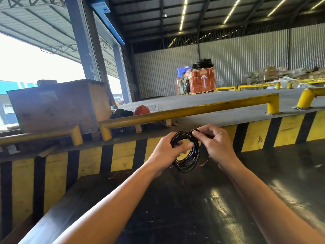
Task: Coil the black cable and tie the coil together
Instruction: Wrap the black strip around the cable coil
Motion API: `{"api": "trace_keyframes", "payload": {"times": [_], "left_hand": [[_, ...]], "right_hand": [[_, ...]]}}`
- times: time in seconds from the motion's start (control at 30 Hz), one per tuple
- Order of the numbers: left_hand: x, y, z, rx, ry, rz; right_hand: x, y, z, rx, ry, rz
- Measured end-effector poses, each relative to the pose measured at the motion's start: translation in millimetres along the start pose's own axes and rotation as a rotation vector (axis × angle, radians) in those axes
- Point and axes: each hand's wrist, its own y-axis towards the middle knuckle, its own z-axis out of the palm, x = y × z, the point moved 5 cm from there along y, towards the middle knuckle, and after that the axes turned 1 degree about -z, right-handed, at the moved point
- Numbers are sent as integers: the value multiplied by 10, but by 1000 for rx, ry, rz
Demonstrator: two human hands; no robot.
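The black cable (pixel 188 163) is wound into a round coil of several loops, held in the air above a dark table. My left hand (pixel 167 152) grips the coil's left side, thumb through the middle. My right hand (pixel 216 143) pinches the cable end at the coil's top right, fingers closed on it. The lower half of the coil hangs free between both hands.
The dark glossy table (pixel 193 208) lies below my arms. Behind it stands a yellow and black striped dock wall (pixel 123 155) with a yellow guard rail (pixel 184 110). A wooden crate (pixel 59 106) and a red helmet (pixel 141 110) sit behind the rail.
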Motion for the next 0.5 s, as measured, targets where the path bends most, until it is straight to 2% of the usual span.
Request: {"api": "trace_keyframes", "payload": {"times": [0.07,0.13,0.23,0.3,0.37,0.43,0.5], "left_hand": [[279,-149,51,21,-198,-113],[582,-332,99,-1,-371,-245],[1106,-683,185,-59,-347,-507],[1489,-992,264,-69,-232,-687],[1834,-1320,314,-73,-124,-811],[2114,-1638,344,-74,-46,-871],[2327,-1912,377,-59,-22,-908]], "right_hand": [[-199,-151,-74,-51,151,125],[-525,-424,-129,-63,191,279],[-1168,-1045,-168,10,41,536],[-1622,-1578,-197,139,-151,743],[-2013,-2147,-250,363,-445,911],[-2268,-2721,-263,632,-672,1015],[-2404,-3223,-210,821,-726,1094]]}}
